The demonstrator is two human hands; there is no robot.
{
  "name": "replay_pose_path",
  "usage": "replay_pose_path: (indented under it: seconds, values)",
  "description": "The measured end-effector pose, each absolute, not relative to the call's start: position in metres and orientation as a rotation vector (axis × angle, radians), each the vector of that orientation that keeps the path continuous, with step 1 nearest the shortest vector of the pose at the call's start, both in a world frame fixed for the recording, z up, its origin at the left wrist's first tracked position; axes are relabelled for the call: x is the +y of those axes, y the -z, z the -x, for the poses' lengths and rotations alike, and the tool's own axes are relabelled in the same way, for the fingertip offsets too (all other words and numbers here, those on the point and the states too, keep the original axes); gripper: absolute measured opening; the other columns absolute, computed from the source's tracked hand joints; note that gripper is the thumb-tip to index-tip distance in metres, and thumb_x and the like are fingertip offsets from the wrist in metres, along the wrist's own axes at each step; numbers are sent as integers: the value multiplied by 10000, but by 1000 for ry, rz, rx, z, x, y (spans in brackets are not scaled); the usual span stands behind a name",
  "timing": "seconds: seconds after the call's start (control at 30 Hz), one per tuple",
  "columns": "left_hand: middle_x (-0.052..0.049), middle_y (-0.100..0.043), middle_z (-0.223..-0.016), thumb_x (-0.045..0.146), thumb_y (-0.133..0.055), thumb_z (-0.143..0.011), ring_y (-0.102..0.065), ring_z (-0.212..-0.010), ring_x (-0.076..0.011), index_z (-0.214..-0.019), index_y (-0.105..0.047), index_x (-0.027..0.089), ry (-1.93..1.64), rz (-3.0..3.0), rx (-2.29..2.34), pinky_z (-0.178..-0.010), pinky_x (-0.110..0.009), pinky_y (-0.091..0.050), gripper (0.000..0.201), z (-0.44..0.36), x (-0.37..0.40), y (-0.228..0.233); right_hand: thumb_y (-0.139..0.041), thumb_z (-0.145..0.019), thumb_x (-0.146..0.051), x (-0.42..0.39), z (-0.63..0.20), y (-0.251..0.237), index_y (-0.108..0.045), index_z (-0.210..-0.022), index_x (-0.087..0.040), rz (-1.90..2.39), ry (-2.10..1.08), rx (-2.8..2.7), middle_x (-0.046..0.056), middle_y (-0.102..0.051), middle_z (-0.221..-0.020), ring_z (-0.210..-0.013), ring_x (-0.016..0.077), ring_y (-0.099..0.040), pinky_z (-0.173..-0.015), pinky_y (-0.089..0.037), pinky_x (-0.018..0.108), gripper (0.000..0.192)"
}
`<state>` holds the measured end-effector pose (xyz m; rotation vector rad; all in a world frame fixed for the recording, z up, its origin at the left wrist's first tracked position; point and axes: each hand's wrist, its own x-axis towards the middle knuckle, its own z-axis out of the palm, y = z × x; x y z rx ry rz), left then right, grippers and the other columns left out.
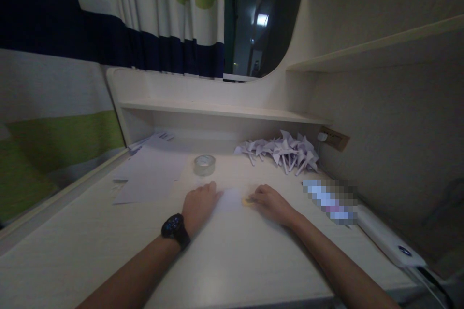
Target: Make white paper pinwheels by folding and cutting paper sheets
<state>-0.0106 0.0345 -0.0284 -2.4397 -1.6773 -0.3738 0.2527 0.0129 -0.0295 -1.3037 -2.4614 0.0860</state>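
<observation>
A small white piece of paper (230,200) lies on the desk between my two hands. My left hand (201,205), with a black watch (176,231) on its wrist, holds the left edge of that paper, its fingers closed and the thumb reaching onto the sheet. At the paper's right edge, my right hand (270,203) is closed on a small flat yellow object (247,201); the fingers cover part of it and its kind is unclear. Just beyond my left hand stands a roll of clear tape (204,165).
White sheets of paper (150,171) lie stacked at the left. A heap of folded paper pinwheels (286,152) lies at the back right. Along the right side are a blurred-out object (328,201) and a white lamp-like bar (387,239) with a cable. A low shelf (217,108) runs along the back.
</observation>
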Motion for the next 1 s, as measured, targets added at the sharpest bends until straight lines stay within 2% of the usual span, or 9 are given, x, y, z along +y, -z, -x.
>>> replay_pose_path:
  seconds: [0.23, 0.43, 0.8, 0.9, 1.0]
  values:
    - [-123, -659, -864, 424, -336, -982, -637, -802, -280, -982, -546, 155, 410, 2429, -1620, -643, -341, -427, 341, 11, 34, 31, -540, -908, -311, 9, -252, 23, -697, -1064, -201, 1298, -141, -2472, 80, -604, -927, -882, 195, -544, -807, -414, 292, 246]
    - [-112, -655, -854, 396, -347, -979, -636, -789, -284, -971, -555, 159, 399, 2412, -1601, -630, -348, -430, 315, 12, 34, 30, -570, -869, -245, 7, -253, 19, -700, -1080, -232, 1315, -193, -2477, 59, -599, -922, -868, 183, -554, -794, -414, 276, 248]
    - [-98, -653, -848, 373, -361, -973, -635, -770, -278, -960, -568, 164, 385, 2401, -1597, -623, -364, -442, 295, 9, 31, 28, -580, -868, -259, 6, -251, 15, -713, -985, -203, 1296, -258, -2511, 54, -589, -877, -803, 174, -551, -746, -408, 280, 185]
    - [-116, -651, -883, 359, -398, -959, -618, -831, -284, -964, -587, 155, 427, 2380, -1562, -698, -394, -449, 278, 9, 30, 25, -593, -854, -238, 6, -251, 15, -707, -1010, -211, 1307, -269, -2499, 52, -592, -889, -802, 174, -550, -744, -410, 285, 195]
    - [-115, -655, -982, 313, -390, -965, -584, -966, -274, -1002, -607, 164, 536, 2457, -1404, -865, -429, -416, 266, 11, 29, 23, -600, -853, -251, 7, -252, 17, -701, -1035, -216, 1319, -267, -2484, 53, -595, -896, -798, 174, -552, -750, -415, 294, 211]
